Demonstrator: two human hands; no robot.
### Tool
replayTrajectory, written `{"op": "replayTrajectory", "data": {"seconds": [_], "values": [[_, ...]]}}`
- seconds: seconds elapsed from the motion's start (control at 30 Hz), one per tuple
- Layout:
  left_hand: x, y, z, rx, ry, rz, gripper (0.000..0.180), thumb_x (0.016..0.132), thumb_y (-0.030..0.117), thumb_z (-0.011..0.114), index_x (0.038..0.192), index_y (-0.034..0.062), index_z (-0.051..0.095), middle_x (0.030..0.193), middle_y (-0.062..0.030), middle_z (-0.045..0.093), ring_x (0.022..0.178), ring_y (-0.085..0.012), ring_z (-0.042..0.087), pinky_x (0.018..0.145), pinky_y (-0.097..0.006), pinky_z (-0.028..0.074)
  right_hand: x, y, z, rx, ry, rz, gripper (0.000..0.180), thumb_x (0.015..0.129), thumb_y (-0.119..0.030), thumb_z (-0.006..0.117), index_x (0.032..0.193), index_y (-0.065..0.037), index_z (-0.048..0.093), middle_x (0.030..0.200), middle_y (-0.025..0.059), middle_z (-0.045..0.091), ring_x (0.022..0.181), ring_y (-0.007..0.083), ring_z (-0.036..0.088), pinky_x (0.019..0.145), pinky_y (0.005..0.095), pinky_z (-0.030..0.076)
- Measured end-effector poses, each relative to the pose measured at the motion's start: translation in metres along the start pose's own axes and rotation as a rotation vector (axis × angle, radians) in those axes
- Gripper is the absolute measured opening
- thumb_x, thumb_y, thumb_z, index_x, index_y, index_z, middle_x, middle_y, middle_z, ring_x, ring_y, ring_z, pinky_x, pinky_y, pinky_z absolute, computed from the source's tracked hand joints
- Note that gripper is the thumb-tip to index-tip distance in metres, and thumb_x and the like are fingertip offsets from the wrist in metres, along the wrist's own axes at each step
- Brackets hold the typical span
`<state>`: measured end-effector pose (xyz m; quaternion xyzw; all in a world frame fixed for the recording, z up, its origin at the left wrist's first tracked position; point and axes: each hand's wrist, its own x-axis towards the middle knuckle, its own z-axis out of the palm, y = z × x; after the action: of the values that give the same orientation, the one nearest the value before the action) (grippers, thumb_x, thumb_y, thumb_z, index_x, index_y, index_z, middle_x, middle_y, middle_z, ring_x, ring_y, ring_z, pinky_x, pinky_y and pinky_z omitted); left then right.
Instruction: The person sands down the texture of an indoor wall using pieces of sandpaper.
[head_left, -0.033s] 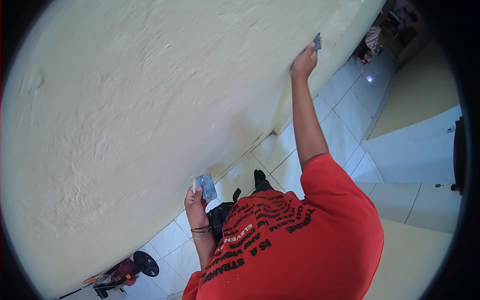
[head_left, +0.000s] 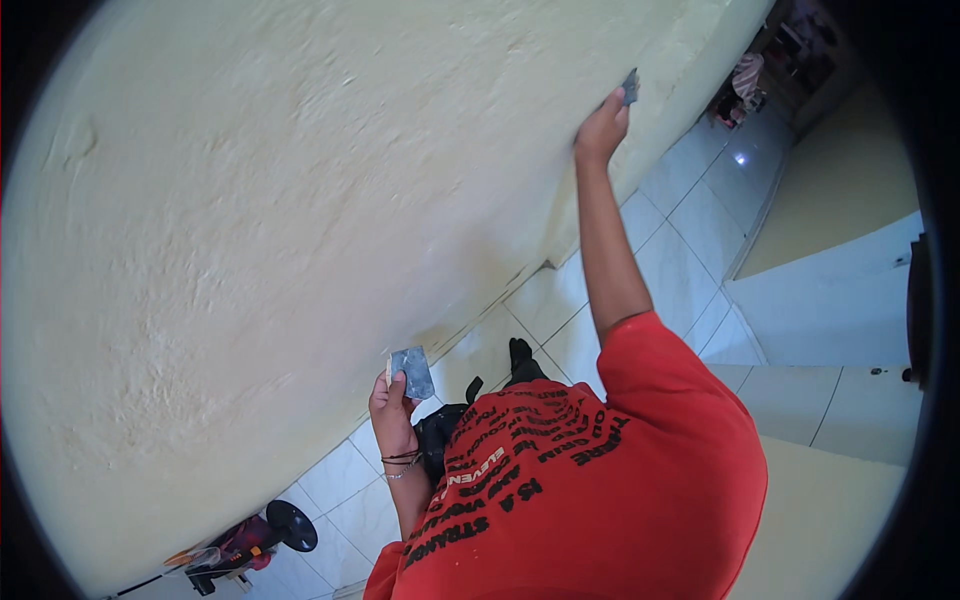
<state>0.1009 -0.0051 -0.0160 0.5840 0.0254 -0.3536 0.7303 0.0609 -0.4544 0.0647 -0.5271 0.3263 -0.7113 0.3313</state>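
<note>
My left hand (head_left: 392, 402) grips a flat, grey rectangular scraper (head_left: 412, 374), its thumb on the face. Whitish smears mark that scraper, and pale paste shows along one edge. Out at the far right, my right hand (head_left: 603, 128) is closed around a second small grey scraper (head_left: 630, 87), held at the cream wall (head_left: 330, 190). Whether its blade touches the surface cannot be made out. Raised, rough patches and ridges run over the wall, mostly on the left side.
Pale floor tiles (head_left: 545, 300) run along the wall's foot. A black round-ended object (head_left: 291, 525) lies among other items at the lower left. Striped cloth (head_left: 746, 75) and clutter sit at the far right. A white panel (head_left: 830, 300) stands to the right.
My right hand has shifted slightly left along the wall with its scraper. My left hand has stayed in place.
</note>
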Motion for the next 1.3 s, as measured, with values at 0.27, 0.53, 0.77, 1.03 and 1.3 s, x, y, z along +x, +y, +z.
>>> {"op": "replayTrajectory", "data": {"seconds": [0.27,0.53,0.77,1.03,1.3], "values": [[-0.017,0.0,-0.037,0.037,0.004,0.025,0.02,0.088,0.021,0.054,0.101,0.0055,0.055,0.086,-0.0016,0.062,0.073,-0.009,0.059,0.066,-0.024,0.049,-0.207,-0.107,0.024,-0.103,-0.272,-0.229,0.055,0.093,-0.025,0.033,0.137,0.005,0.018,0.144,0.0261,0.005,0.134,0.0394,0.004,0.107,0.0489,0.002],[-0.012,0.005,-0.037,0.113,0.012,0.012,0.02,0.089,0.02,0.054,0.101,0.0049,0.055,0.086,-0.0015,0.062,0.072,-0.0085,0.058,0.065,-0.024,0.049,-0.249,-0.122,0.01,-0.048,-0.413,-0.282,0.054,0.092,-0.023,0.037,0.136,0.004,0.022,0.142,0.0306,0.005,0.134,0.0428,0.003,0.105,0.052,-0.001],[-0.002,0.004,-0.008,0.044,-0.058,0.041,0.022,0.089,0.022,0.055,0.102,0.0048,0.055,0.087,-0.0017,0.062,0.073,-0.0086,0.059,0.066,-0.024,0.049,-0.125,-0.071,0.005,0.082,-0.038,-0.136,0.039,0.092,-0.012,0.033,0.124,0.011,0.038,0.135,0.0277,0.031,0.129,0.0373,0.027,0.105,0.0399,0.021],[0.018,-0.002,0.028,0.038,-0.103,0.037,0.024,0.088,0.022,0.055,0.104,0.0046,0.054,0.089,-0.0018,0.062,0.075,-0.009,0.059,0.067,-0.025,0.049,0.01,-0.006,-0.034,-0.36,0.029,0.097,0.037,0.092,-0.018,0.036,0.114,0.008,0.048,0.109,0.026,0.056,0.104,0.0378,0.053,0.089,0.0361,0.041],[0.007,0.0,0.012,0.006,-0.057,0.016,0.025,0.087,0.022,0.056,0.107,0.0065,0.054,0.089,-0.0004,0.062,0.073,-0.008,0.059,0.065,-0.023,0.049,-0.041,-0.016,-0.025,-0.291,0.054,0.026,0.039,0.091,-0.016,0.039,0.121,0.008,0.045,0.114,0.0275,0.052,0.107,0.0362,0.052,0.089,0.035,0.041]]}}
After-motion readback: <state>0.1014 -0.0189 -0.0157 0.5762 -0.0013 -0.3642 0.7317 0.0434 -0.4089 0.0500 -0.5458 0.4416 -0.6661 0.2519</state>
